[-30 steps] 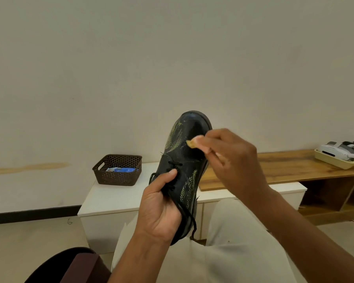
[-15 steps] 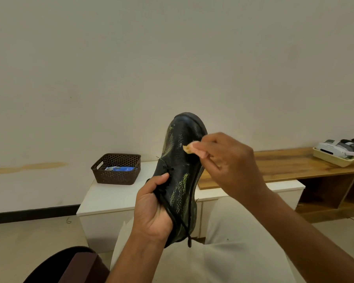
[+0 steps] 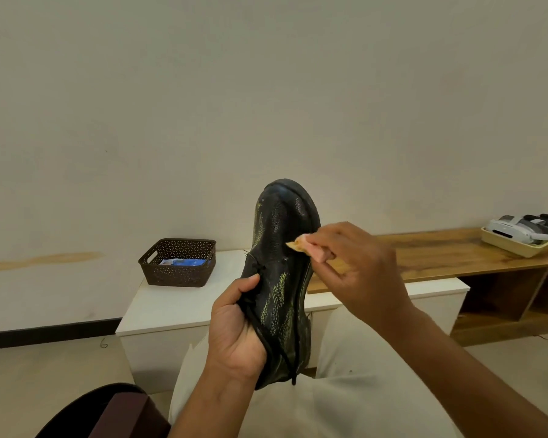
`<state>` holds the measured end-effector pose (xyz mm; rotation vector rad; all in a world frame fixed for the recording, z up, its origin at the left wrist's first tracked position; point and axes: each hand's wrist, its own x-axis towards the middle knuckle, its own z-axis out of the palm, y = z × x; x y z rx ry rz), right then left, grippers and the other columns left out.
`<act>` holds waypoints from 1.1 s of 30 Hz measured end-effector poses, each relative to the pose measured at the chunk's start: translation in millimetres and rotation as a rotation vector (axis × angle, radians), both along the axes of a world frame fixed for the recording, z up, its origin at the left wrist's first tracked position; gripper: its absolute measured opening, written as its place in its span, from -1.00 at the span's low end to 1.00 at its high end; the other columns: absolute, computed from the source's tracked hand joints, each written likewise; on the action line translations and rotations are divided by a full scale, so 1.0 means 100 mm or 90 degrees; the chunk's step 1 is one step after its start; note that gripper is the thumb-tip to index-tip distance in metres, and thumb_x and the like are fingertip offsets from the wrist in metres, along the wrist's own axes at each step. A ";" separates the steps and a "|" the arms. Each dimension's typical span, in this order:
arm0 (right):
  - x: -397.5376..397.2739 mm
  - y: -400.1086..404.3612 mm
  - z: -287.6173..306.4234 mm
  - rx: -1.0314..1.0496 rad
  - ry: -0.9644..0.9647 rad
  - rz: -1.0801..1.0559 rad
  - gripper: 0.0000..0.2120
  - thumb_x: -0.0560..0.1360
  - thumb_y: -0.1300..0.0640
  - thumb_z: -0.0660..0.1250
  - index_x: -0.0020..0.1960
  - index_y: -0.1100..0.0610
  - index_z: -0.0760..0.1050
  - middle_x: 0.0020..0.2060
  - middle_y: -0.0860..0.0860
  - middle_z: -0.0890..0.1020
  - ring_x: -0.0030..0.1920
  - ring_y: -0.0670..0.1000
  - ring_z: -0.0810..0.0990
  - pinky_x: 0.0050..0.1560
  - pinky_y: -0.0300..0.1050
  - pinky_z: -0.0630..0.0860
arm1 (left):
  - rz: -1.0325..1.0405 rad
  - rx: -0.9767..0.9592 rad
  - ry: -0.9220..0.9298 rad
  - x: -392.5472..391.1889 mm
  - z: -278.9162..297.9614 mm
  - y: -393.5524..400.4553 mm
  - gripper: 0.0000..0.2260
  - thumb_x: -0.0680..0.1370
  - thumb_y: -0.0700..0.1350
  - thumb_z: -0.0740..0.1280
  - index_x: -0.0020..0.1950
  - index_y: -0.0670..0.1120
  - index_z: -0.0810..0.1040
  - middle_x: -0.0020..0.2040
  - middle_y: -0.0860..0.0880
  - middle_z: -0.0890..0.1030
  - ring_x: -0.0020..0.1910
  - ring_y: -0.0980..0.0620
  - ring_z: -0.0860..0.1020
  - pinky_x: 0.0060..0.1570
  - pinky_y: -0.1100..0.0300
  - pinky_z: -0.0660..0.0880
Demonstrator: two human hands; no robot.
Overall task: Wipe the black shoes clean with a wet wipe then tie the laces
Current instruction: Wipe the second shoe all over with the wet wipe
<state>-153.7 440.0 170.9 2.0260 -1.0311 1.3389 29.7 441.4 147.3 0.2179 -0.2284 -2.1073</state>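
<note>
A black shoe [image 3: 282,241] with yellow-green speckled markings stands toe-up in front of me. My left hand [image 3: 234,327] grips it around the heel and lace area, thumb across the loose black laces [image 3: 266,336], which hang untied. My right hand [image 3: 358,267] pinches a small folded wet wipe [image 3: 301,246], stained yellowish at its tip, and presses it against the shoe's right side below the toe cap. The second shoe is not in sight.
A brown perforated basket [image 3: 178,263] holding a blue packet sits on a low white cabinet [image 3: 171,311]. To the right runs a wooden bench [image 3: 456,251] with a cream tray [image 3: 516,246] carrying a white device. My lap in pale trousers lies below.
The wipe has slid down from near the toe cap toward the middle of the shoe's side. My left hand has turned the shoe slightly; its grip is unchanged.
</note>
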 end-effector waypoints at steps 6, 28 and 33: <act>0.05 -0.05 0.19 -0.046 -0.061 -0.018 -0.85 0.51 0.34 0.51 0.08 0.26 0.70 -0.07 0.07 0.71 -0.12 -0.08 0.62 0.00 -0.40 0.50 | -0.018 0.008 0.000 -0.05 -0.03 0.02 -0.74 0.46 -0.25 0.26 0.10 -0.27 0.60 0.09 -0.27 0.64 -0.02 -0.25 0.65 0.08 -0.24 0.52; -0.09 -0.06 0.47 0.003 0.006 -0.056 -0.91 0.57 0.31 0.42 0.02 0.21 0.69 -0.11 0.03 0.69 -0.18 -0.13 0.53 -0.11 -0.29 0.53 | -0.014 0.022 -0.060 -0.12 -0.03 0.11 -0.61 0.48 -0.30 0.25 0.31 -0.24 0.51 0.19 -0.30 0.60 0.13 -0.28 0.59 0.32 -0.17 0.37; 0.08 -0.09 0.65 -0.016 0.074 -0.015 -0.90 0.58 0.29 0.43 -0.04 0.16 0.71 -0.12 -0.02 0.71 -0.06 0.04 0.60 0.01 -0.09 0.54 | -0.006 -0.001 -0.068 -0.15 -0.01 0.16 -0.61 0.46 -0.31 0.24 0.28 -0.27 0.53 0.20 -0.31 0.59 0.21 -0.27 0.55 0.31 -0.16 0.39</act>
